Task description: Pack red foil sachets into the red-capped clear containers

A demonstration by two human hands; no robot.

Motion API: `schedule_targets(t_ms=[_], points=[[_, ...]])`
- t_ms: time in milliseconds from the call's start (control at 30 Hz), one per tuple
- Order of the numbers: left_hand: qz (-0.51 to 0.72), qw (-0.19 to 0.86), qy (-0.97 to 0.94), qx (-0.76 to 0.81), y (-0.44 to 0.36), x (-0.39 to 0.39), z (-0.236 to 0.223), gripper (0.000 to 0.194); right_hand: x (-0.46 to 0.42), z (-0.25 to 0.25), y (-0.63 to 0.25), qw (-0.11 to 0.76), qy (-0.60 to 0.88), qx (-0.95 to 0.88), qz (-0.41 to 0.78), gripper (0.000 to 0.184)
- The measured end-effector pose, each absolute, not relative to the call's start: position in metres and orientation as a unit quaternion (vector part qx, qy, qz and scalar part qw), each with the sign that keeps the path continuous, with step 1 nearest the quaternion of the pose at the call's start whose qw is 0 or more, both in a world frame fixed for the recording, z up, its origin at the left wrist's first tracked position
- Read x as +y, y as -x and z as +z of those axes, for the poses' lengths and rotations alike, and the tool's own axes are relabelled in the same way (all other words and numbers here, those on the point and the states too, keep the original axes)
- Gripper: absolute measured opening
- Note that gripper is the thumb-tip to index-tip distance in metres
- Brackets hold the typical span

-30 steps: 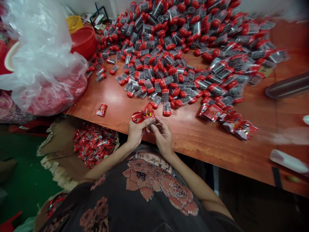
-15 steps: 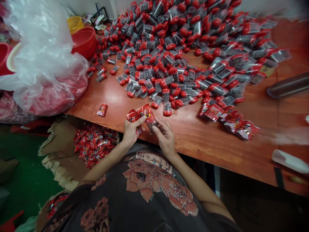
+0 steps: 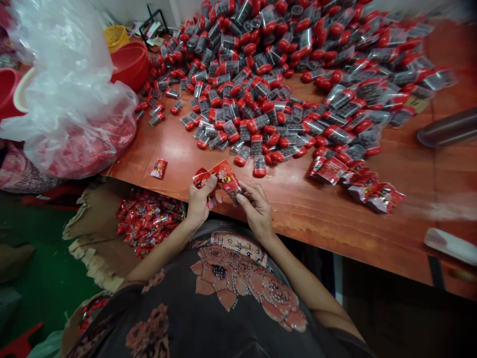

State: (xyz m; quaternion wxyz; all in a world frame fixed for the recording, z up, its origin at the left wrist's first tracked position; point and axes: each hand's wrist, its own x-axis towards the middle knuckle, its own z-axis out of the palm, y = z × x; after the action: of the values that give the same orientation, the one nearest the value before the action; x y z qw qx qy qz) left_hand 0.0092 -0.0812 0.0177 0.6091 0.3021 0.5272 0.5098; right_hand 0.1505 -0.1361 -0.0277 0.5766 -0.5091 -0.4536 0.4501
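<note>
My left hand (image 3: 200, 201) is closed, its thumb pressing on red printed sleeves (image 3: 224, 172) bunched in its fingers. My right hand (image 3: 257, 210) pinches a small clear container (image 3: 235, 195) with dark contents. That container sits against the lower right end of one sleeve; whether it is inside, I cannot tell. Both hands are close together above the table's front edge. To their left a single wrapped container (image 3: 158, 168) lies on the table. Beyond my hands spreads a heap of clear, red-capped containers (image 3: 257, 124).
A row of red printed packs (image 3: 331, 170) lies right on the table (image 3: 298, 199). A clear plastic bag (image 3: 82, 124) with red contents and a red bowl (image 3: 130, 62) stand left. Below the edge, a torn cardboard box (image 3: 87, 243) holds many wrapped containers. A white scoop (image 3: 450, 246) lies far right.
My left thumb has drawn back left along the sleeve, and more of its printed face shows. The right hand keeps its pinch. The view has shifted slightly.
</note>
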Motion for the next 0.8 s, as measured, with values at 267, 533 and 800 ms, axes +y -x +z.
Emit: schedule_targets(t_ms=[267,533,800], points=[[0.495,0.592,-0.330,0.543,-0.013,-0.086,0.017,0.031,-0.137,-0.025,-0.149,0.567,0.513,-0.499,0.407,0.039],[0.447,0.647,-0.328,0.523,-0.017,-0.092,0.018,0.031,-0.140,-0.029,-0.143,0.586,0.498,-0.454,0.449,0.050],[0.473,0.670,-0.300,0.486,-0.016,-0.083,0.021,0.034,-0.137,-0.013,-0.151,0.561,0.514,-0.536,0.365,0.036]])
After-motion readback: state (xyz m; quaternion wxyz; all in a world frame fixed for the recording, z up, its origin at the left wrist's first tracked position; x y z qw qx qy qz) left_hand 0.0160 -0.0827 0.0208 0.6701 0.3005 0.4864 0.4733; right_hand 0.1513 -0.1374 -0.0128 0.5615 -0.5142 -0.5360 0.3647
